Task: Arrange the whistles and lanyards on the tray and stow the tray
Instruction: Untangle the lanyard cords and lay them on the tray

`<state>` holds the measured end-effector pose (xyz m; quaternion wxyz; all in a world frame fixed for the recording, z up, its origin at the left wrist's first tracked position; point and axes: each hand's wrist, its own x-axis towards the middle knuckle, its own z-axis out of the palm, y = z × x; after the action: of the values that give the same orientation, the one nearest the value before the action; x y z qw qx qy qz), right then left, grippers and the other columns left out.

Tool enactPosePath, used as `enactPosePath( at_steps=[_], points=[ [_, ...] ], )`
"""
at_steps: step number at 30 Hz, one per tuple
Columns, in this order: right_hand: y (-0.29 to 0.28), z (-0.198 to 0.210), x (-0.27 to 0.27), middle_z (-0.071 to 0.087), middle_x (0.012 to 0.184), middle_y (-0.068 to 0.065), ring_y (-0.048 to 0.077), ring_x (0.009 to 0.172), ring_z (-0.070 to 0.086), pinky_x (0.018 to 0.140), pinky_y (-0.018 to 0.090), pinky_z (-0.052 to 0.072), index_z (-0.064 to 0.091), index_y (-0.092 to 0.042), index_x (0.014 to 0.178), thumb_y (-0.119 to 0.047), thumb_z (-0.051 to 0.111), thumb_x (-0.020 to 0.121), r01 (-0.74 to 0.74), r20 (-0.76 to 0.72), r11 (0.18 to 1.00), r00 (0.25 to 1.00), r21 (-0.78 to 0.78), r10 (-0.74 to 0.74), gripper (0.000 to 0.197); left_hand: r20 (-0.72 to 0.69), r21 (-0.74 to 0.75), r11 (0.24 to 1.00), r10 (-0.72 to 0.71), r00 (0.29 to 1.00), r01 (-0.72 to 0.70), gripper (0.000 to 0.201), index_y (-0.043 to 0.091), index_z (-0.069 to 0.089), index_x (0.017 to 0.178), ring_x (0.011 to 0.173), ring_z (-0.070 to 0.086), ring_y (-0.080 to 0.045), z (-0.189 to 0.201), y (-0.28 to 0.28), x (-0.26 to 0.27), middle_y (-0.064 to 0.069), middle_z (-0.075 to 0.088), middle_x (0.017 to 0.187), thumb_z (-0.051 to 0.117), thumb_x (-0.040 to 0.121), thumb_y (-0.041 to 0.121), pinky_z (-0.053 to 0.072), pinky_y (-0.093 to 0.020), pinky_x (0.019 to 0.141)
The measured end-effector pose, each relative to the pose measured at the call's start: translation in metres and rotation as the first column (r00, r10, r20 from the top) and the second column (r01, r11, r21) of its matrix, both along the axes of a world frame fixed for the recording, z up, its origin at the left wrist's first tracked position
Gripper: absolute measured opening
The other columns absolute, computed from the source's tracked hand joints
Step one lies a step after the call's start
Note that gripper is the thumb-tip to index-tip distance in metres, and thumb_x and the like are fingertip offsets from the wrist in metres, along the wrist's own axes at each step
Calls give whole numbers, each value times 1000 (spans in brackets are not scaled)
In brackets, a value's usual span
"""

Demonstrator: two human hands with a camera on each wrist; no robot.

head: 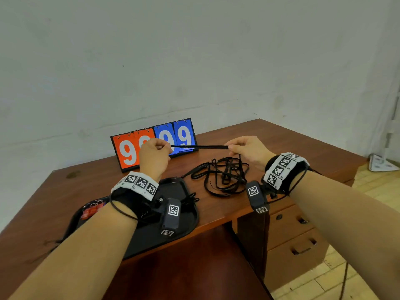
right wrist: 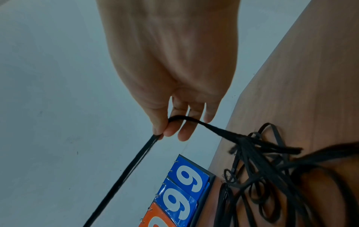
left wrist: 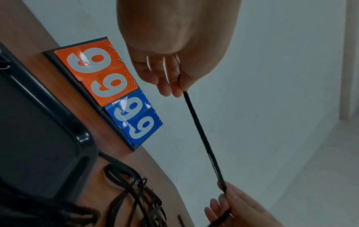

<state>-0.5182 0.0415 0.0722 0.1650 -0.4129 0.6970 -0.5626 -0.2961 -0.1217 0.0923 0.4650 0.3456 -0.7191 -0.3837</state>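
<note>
I hold one black lanyard (head: 199, 147) stretched taut between my two hands above the tabletop (head: 270, 139).

Nearest me, a black tray (head: 190, 221) sits at the tabletop's front edge under my left wrist; red whistles (head: 92, 211) lie at its left end and a small black bundle rests near its right rim. Just right of the tray, a loose tangle of lanyards (head: 225, 174) lies on the wood. Above it, my left hand (head: 154, 155) has a closed grip, thumb and fingers pinching one end of the strap, and my right hand (head: 249, 151) pinches the other end the same way, with a tail dropping to the tangle. Behind my hands stands a scoreboard (head: 129, 152), orange and blue, showing nines, against a pale wall.
</note>
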Motion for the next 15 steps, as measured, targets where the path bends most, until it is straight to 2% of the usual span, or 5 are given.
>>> enactPosePath(
  at_steps=[2, 4, 8, 12, 15],
  points=[
    [3, 3, -2, 71, 85, 5, 10, 80, 66, 68, 8, 45, 74, -13, 104, -11, 62, 95, 25, -37, 1000, 999, -14, -26, 15, -29, 8, 1000, 25, 999, -25, 11, 13, 65, 89, 75, 66, -18, 0, -4, 4, -8, 70, 91, 59, 93, 6, 48, -16, 58],
    [4, 5, -6, 70, 83, 0, 9, 80, 66, 70, 6, 43, 74, -13, 103, -10, 62, 95, 42, -56, 998, 997, -36, -44, 15, -47, 1, 998, 57, 997, -57, 9, 10, 66, 92, 75, 66, -19, 0, -8, 10, -7, 70, 89, 58, 93, 5, 49, -17, 58],
    [5, 6, -13, 70, 81, -1, 11, 81, 66, 74, 11, 43, 74, -11, 102, -8, 60, 95, 85, -71, 995, 993, -60, -89, 16, -80, 3, 994, 107, 991, -107, 10, 10, 67, 92, 78, 69, -23, -1, -18, 20, -7, 71, 86, 58, 93, 8, 59, -32, 70],
    [3, 4, -19, 69, 80, 2, 13, 78, 64, 80, 23, 50, 75, -13, 96, -6, 61, 94, 136, -66, 988, 988, -79, -141, 16, -72, 23, 988, 152, 986, -151, 15, 19, 66, 82, 84, 70, -28, -1, -26, 29, -6, 72, 86, 59, 90, 8, 60, -40, 77],
    [3, 0, -23, 69, 82, 0, 14, 77, 65, 80, 25, 50, 75, -10, 97, -3, 61, 93, 172, -72, 981, 981, -86, -178, 16, -55, 37, 983, 182, 982, -180, 17, 23, 67, 78, 84, 71, -28, -3, -34, 36, -3, 73, 85, 62, 87, 11, 60, -49, 81]
  ],
)
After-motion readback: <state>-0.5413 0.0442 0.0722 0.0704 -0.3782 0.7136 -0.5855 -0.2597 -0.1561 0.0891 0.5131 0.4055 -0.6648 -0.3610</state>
